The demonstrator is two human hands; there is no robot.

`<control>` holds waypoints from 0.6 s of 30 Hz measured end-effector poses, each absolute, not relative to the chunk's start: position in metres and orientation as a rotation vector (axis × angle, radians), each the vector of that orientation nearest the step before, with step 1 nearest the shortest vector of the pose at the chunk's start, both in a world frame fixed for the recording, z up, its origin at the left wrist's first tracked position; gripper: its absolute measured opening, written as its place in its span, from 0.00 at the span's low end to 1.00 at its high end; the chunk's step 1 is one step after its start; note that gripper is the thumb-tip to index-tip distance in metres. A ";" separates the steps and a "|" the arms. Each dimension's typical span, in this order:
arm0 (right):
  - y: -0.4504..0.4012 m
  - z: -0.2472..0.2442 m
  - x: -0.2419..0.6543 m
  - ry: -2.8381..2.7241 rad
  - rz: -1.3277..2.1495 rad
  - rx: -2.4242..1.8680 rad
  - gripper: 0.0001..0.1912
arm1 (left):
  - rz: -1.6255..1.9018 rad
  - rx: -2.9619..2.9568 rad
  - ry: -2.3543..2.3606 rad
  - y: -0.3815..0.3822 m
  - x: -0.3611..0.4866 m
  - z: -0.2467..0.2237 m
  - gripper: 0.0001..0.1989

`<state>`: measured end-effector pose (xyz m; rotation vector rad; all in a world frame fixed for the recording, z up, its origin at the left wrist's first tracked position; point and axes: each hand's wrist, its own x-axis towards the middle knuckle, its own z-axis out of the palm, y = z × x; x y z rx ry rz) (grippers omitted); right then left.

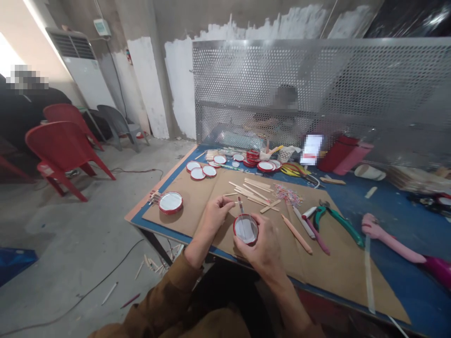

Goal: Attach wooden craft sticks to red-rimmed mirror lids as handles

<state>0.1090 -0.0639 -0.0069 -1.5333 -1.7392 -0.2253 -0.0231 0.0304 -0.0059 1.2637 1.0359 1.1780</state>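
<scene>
My right hand (264, 246) is wrapped around a small toy banjo (245, 229) with a round white face, red rim and a short neck pointing away from me. At the top of that neck, my left hand (215, 215) pinches a thin pale stick (238, 203) between thumb and forefinger. Whether the stick touches the neck I cannot tell. Left of my hands lies another toy banjo (171, 203), with little sticks crossing its neck. Flat craft sticks (252, 191) and a heap of colourful rubber bands (289, 194) lie beyond my hands on the brown cardboard (197, 220).
Green-handled pliers (340, 225), a peach-coloured pen (297, 234) and a pink hand-shaped stick (391, 241) lie to the right. Several red-rimmed discs (198, 173) are at the back, before a perforated metal screen (239, 84). Red chairs (68, 141) and a person stand off left.
</scene>
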 end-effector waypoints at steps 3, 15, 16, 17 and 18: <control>-0.064 -0.006 0.109 -1.741 -0.222 -1.542 0.31 | 1.184 1.276 1.041 0.031 -0.023 -0.007 0.10; -0.064 -0.005 0.107 -1.754 -0.239 -1.554 0.32 | 1.211 1.295 1.046 0.028 -0.023 -0.001 0.08; -0.064 -0.005 0.107 -1.756 -0.234 -1.555 0.32 | 1.213 1.298 1.049 0.028 -0.023 -0.001 0.08; -0.064 -0.005 0.107 -1.757 -0.227 -1.556 0.32 | 1.216 1.301 1.050 0.028 -0.023 -0.001 0.08; -0.064 -0.006 0.107 -1.758 -0.219 -1.555 0.32 | 1.219 1.303 1.052 0.028 -0.023 -0.002 0.08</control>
